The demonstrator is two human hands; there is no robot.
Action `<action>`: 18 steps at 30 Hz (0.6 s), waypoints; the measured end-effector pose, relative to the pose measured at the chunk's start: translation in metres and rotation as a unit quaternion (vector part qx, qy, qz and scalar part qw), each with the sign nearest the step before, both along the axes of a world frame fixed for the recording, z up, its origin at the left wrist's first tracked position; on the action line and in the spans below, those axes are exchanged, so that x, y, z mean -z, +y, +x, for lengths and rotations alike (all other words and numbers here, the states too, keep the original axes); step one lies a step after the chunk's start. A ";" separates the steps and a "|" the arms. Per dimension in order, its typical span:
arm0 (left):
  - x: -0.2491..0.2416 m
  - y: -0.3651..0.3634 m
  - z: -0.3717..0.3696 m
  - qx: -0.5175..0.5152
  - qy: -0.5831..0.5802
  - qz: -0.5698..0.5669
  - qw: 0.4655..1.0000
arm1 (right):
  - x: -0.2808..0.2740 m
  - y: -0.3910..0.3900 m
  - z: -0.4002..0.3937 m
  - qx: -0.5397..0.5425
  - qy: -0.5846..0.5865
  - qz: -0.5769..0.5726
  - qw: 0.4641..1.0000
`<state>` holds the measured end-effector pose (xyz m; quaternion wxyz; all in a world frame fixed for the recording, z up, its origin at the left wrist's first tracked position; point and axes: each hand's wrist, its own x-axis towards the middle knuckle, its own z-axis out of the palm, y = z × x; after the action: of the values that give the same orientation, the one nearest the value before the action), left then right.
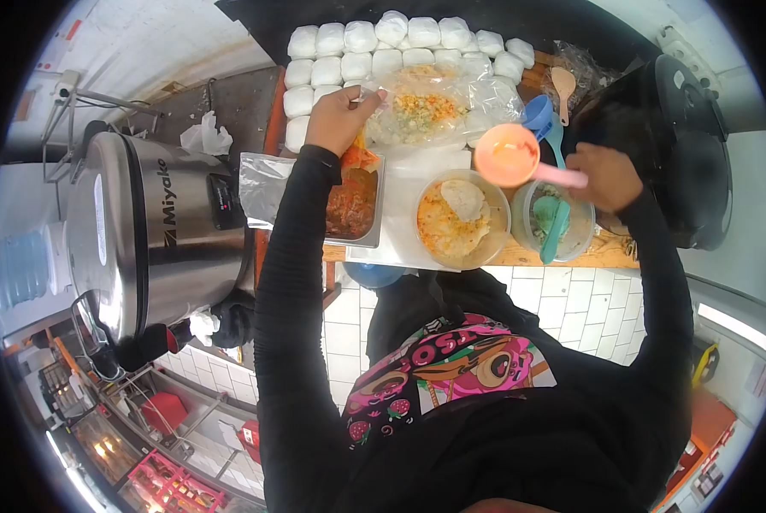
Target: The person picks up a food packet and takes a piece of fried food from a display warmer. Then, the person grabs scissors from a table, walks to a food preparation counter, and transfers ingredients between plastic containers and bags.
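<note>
Portioning step in hand, by judgement. Left hand (338, 118) pinched shut on clear plastic bag of mixed rice and vegetables (417, 115), at 12 o'clock on worktop (520, 255). Right hand (603, 175) closed round pink plastic scoop (508, 156), poised over round bowl of yellow rice (462, 220). Next: level scoop, bag mouth held wide. Steel tray at 9 o'clock (353, 205): red saucy dish. Clear tub at 3 o'clock (556, 224): teal spoon, greenish contents.

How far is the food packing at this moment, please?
Done: many white wrapped packets lie stacked at the back. In hand: the left hand holds a clear bag with rice mix, the right hand holds a pink scoop. Left: the bag is not closed; the bowl and tray hold food.
</note>
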<state>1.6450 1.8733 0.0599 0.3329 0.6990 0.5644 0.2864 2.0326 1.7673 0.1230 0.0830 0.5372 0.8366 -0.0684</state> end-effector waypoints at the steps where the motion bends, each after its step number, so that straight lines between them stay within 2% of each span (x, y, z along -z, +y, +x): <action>1: 0.000 0.000 0.000 -0.004 -0.029 0.012 0.999 | 0.007 0.010 0.009 0.002 -0.002 0.000 1.000; 3: -0.003 0.003 0.000 -0.006 -0.059 0.026 0.998 | 0.036 0.028 0.022 0.033 -0.065 -0.046 0.996; 6: -0.013 0.005 0.001 -0.032 -0.037 0.037 0.998 | 0.090 0.048 0.042 0.002 -0.023 -0.085 0.996; 8: -0.018 0.007 0.002 -0.040 -0.020 0.005 0.999 | 0.106 0.055 0.041 0.012 -0.015 -0.094 0.995; 14: -0.014 0.001 0.011 -0.033 -0.059 0.016 0.998 | 0.109 0.068 0.043 0.008 0.011 -0.129 0.992; 17: -0.005 0.003 0.011 -0.032 -0.075 0.006 0.997 | 0.112 0.066 0.046 -0.019 0.051 -0.091 0.994; 18: -0.005 0.002 0.010 -0.032 -0.075 0.006 0.997 | 0.104 0.064 0.038 -0.021 0.008 -0.063 0.998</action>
<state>1.6554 1.8753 0.0653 0.3606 0.6591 0.5583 0.3519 2.0701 1.8310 0.0194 0.1110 0.5128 0.8422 -0.1237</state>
